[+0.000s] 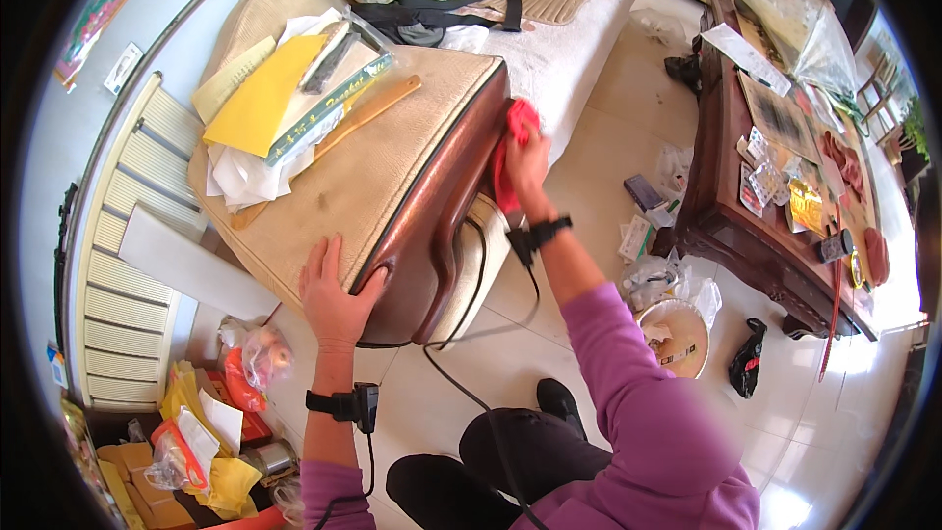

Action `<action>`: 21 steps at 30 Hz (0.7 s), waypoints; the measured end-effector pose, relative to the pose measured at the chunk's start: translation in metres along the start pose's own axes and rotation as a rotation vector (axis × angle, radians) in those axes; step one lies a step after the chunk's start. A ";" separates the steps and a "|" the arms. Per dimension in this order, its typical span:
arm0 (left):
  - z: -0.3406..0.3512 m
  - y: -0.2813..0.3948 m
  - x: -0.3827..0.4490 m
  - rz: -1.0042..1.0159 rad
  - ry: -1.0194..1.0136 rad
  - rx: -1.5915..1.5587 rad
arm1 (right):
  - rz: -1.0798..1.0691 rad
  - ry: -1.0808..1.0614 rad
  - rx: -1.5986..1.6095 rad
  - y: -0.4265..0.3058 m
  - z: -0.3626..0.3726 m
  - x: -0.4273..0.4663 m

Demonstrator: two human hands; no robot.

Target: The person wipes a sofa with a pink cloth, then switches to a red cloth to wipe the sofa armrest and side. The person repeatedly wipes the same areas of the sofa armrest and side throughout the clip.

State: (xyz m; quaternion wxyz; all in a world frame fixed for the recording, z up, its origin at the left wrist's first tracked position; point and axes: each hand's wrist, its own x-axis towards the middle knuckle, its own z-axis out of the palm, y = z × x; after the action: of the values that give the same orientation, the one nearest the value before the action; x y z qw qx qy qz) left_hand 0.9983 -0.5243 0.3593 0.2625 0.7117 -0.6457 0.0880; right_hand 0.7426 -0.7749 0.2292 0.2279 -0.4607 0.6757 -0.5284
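Note:
My right hand (528, 162) is closed around a red cloth (506, 180), which lies against the inner side of the sofa's armrest, with part bunched above my fingers. My left hand (338, 298) rests on the near corner of the armrest, fingers spread on its beige leather top (324, 199) and thumb by the brown glossy front panel (397, 272). On the armrest top lie a yellow envelope (268, 99), a green-edged box (331, 107), white papers (246, 177) and a long wooden stick (368, 114). Black straps (441, 11) lie on the sofa behind.
At the right stands a dark wooden table (780, 235) with pill packs, papers and a jar. Below it are a waste bin (673, 338), plastic bags and small boxes (642, 193). Bags and yellow papers (228, 486) fill the lower left, near a radiator (129, 287). A black cable (471, 394) hangs before me.

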 end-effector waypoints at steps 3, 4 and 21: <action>0.000 0.001 0.000 -0.006 -0.004 0.004 | -0.100 -0.169 0.143 0.009 -0.011 -0.067; 0.000 0.001 0.000 -0.008 -0.004 0.006 | -0.205 -0.078 0.175 0.008 -0.011 -0.065; 0.003 -0.002 0.000 0.017 0.014 -0.008 | -0.911 -0.204 0.362 -0.071 -0.045 -0.198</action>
State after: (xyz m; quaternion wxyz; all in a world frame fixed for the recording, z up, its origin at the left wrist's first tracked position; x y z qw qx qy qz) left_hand 0.9994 -0.5252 0.3565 0.2690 0.7044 -0.6503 0.0925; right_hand 0.8273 -0.5824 0.2743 0.1154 -0.7114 0.2774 -0.6353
